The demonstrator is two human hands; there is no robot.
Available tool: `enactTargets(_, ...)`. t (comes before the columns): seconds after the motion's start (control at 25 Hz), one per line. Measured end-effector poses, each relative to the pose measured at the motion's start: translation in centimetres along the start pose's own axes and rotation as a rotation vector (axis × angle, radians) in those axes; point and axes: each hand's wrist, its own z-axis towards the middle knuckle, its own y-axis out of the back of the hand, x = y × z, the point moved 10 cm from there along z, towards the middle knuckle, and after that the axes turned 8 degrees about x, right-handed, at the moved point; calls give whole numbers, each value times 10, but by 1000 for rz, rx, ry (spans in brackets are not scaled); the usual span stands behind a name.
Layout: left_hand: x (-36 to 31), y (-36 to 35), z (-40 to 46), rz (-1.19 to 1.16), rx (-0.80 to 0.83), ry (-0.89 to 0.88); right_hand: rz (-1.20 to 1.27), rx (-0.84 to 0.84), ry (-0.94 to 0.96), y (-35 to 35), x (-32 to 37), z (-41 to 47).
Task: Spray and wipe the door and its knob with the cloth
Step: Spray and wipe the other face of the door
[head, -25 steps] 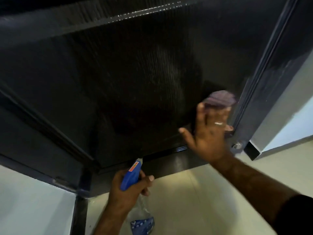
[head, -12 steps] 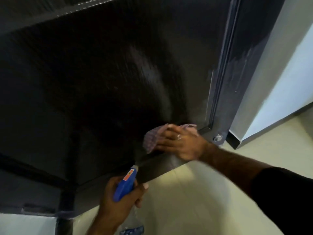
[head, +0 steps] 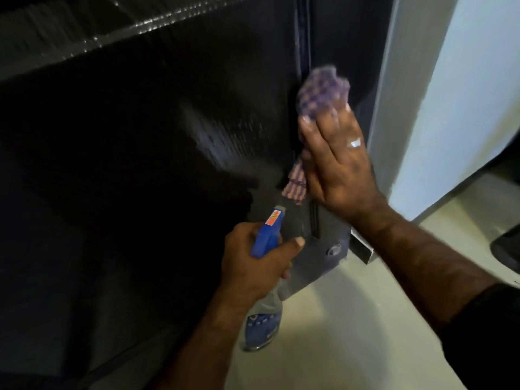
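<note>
Cloth (head: 323,88) under flat right hand (head: 337,167), on door (head: 168,136)

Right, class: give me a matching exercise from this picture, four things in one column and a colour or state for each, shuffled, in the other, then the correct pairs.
Things:
1. cloth
2. spray bottle
3. door
4. ring

States:
A. dark and glossy, with a wet-looking streak
B. gripped in the left hand
C. checked purple, pressed flat under the right hand
D. silver, worn on a finger

Pairs: 1-C, 2-B, 3-A, 4-D
</note>
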Motion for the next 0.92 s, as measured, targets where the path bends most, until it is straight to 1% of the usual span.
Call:
enactTargets(0.04, -9, -9, 6, 18, 12, -26, 36, 15, -65, 7, -10, -21)
enactTargets(0.08, -16, -17, 10, 37, 27, -53, 88, 2, -197, 14, -21, -42)
enactTargets(0.12, -22, -23, 13, 56, 38, -72, 191, -46, -374, 18, -35, -67)
enactTargets(0.16, -24, -27, 16, 75, 38, -76, 359, -132, -581, 20, -48, -98)
enactTargets(0.2, -22, -30, 18, 86, 24, -68, 602, -230, -843, 12, -60, -137)
enactTargets(0.24, -17, -32, 20, 95, 6, -55, 919, -328, -1111, -8, -61, -178)
enactTargets(0.28, -14, -33, 21, 102, -6, -46, 1238, -435, -1319, -31, -43, -213)
enactTargets(0.32, -13, -36, 21, 112, -4, -53, 1511, -559, -1488, -48, -18, -241)
enactTargets(0.36, -12, -39, 21, 114, 9, -73, 1704, -654, -1599, -58, 9, -256)
enactTargets(0.4, -12, -43, 22, 111, 28, -92, 1833, -724, -1671, -63, 30, -261)
enactTargets(0.48, -8, -47, 26, 102, 44, -96, 1996, -827, -1711, -70, 53, -255)
enactTargets(0.56, -9, -42, 26, 61, 11, -96, 2061, -830, -1701, -72, 54, -243)
enactTargets(0.6, -13, -40, 27, 41, -6, -105, 2076, -823, -1654, -72, 48, -235)
enactTargets(0.72, -5, -35, 16, 116, 7, -106, 2047, -797, -1637, -71, 52, -246)
enactTargets(0.84, 11, -31, 7, 170, 14, -65, 2058, -776, -1628, -74, 61, -253)
enactTargets(0.92, 11, -34, 2, 181, 46, -70, 2043, -733, -1607, -74, 63, -249)
